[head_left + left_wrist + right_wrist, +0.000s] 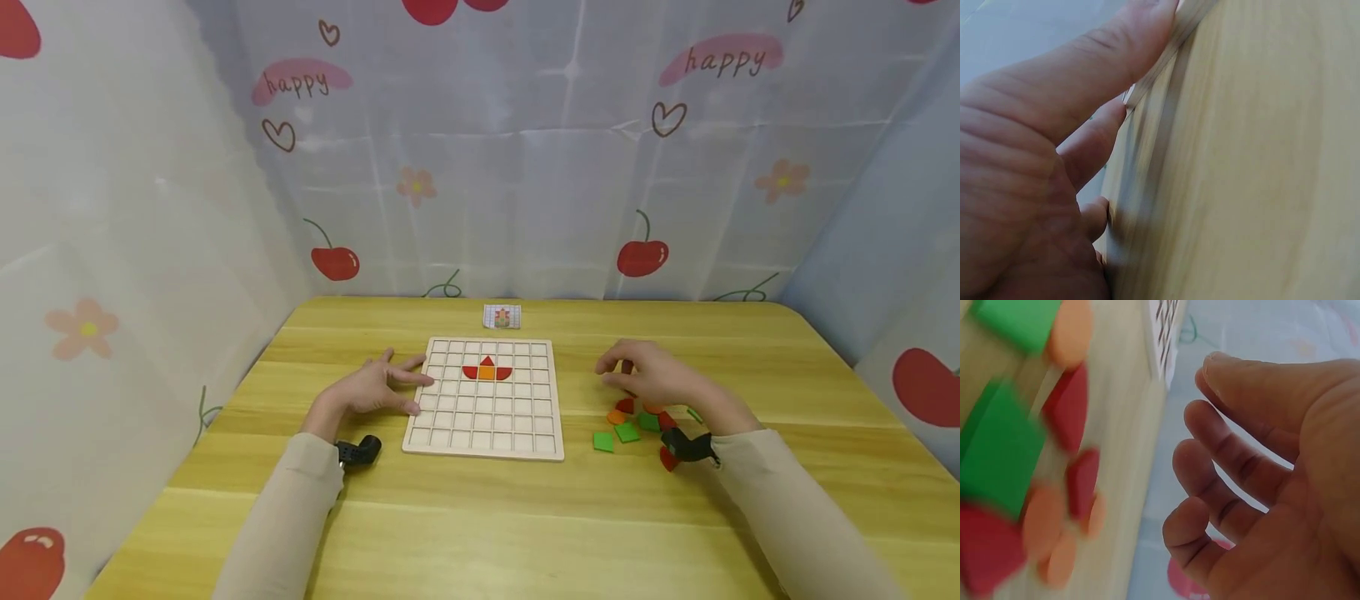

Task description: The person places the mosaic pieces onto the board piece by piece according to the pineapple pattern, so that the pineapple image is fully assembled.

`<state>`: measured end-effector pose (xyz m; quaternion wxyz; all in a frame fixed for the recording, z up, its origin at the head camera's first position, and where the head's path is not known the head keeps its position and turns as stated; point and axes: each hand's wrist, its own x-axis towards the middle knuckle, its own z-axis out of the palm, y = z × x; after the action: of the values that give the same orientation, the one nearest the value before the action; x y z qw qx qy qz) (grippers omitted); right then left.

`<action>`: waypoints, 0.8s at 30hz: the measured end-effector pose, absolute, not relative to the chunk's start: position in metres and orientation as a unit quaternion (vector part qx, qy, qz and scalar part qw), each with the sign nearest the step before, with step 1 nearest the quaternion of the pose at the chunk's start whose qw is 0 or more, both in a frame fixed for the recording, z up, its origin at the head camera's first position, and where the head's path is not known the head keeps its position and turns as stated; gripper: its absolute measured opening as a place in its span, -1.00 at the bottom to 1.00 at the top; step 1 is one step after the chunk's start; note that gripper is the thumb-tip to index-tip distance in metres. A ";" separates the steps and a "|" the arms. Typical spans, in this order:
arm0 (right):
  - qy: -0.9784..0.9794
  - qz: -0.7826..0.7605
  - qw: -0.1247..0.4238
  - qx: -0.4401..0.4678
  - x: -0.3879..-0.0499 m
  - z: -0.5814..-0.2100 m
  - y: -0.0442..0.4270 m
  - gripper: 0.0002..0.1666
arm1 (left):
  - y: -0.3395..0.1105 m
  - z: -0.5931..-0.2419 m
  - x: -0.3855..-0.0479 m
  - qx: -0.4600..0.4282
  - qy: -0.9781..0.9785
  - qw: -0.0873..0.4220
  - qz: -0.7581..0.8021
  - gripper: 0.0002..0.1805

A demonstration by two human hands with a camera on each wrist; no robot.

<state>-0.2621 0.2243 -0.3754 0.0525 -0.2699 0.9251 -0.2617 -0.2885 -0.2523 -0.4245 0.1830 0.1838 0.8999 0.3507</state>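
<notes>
A pale wooden grid board [487, 421] lies on the table. In its upper part are an orange square [487, 373], a red triangle [487, 362] above it and red curved pieces [470, 372] on both sides. My left hand [371, 387] rests at the board's left edge, fingers spread, thumb and fingertips touching it. My right hand [656, 372] hovers right of the board with loosely bent fingers; the right wrist view shows nothing held. Below it lie loose pieces: green squares [603, 442], orange pieces [616, 417] and red ones [1069, 409]. Forearm and wrist hide some of them.
Behind the board lies a small card [502, 317] printed with a coloured pattern on a grid. Black wrist cameras [360, 451] sit on both wrists. A patterned curtain [480, 167] hangs beyond the wooden table [450, 525].
</notes>
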 end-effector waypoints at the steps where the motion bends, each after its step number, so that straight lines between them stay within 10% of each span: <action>1: 0.926 -0.263 0.052 -0.266 -0.262 -0.376 0.229 -0.79 | -0.252 -0.424 -0.289 0.183 0.900 0.182 0.350 -0.44; 24: 0.937 -0.248 0.037 -0.242 -0.239 -0.391 0.302 -0.83 | -0.251 -0.422 -0.286 0.186 0.898 0.182 0.354 -0.44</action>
<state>-0.2393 0.3021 -0.3915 0.0369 -0.2422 0.9374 -0.2475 -0.2860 -0.2508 -0.4225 0.1817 0.1863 0.8985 0.3535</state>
